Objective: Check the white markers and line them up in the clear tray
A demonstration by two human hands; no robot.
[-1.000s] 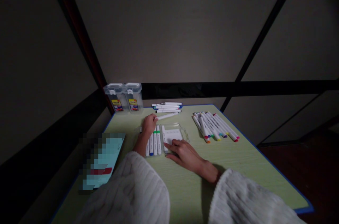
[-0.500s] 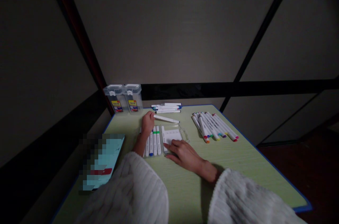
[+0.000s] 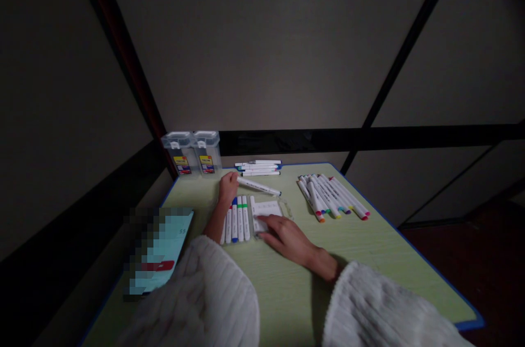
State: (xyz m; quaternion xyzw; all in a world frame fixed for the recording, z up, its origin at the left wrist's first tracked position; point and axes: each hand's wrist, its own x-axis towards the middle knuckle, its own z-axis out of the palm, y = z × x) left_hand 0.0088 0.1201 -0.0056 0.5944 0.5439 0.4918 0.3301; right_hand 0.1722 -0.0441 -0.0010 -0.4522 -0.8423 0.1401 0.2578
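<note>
1 white marker [image 3: 262, 188] is held in the left hand [image 3: 228, 187], its end hidden; the loosely open right hand [image 3: 289, 239] partly covers a white card [image 3: 268, 208].

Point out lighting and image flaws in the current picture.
Head view: dim overall, the wall murky and the floor nearly black; soft shadow on the table beside the right sleeve; blocky pixelation over part of the turquoise item; fine marker print barely legible.

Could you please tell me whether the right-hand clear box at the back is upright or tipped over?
Upright: the right-hand clear box has its lid on top, base down.
</note>
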